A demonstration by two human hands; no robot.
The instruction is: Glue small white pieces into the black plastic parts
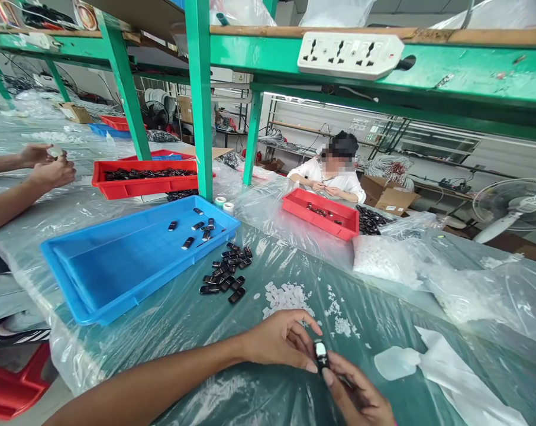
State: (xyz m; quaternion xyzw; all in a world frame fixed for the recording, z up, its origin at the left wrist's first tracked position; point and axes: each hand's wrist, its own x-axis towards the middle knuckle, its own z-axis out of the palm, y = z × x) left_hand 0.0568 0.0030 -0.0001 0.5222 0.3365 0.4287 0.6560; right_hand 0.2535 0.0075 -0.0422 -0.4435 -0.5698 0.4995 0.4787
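Observation:
A small black plastic casing [322, 356] with a shiny pale face is held up at the lower middle of the head view. My right hand [359, 393] pinches its lower end between thumb and fingers. From the other side, my left hand [281, 340] has its thumb and curled fingers at the casing's left edge, with the index finger arched over the top. Just beyond my hands lie a heap of flat white pieces [286, 297] and a scatter of smaller white bits [343, 325]. A pile of similar black casings [226, 269] rests on the plastic-covered table, left of the white heap.
A blue tray [117, 231] with several black casings stands at left. Red trays [144, 188] [321, 222] sit farther back. Green shelf posts [199, 100] rise from the table. White bags [386, 260] and a white bottle [396, 362] lie right. Co-workers' hands [50, 168] work at left; another person sits opposite.

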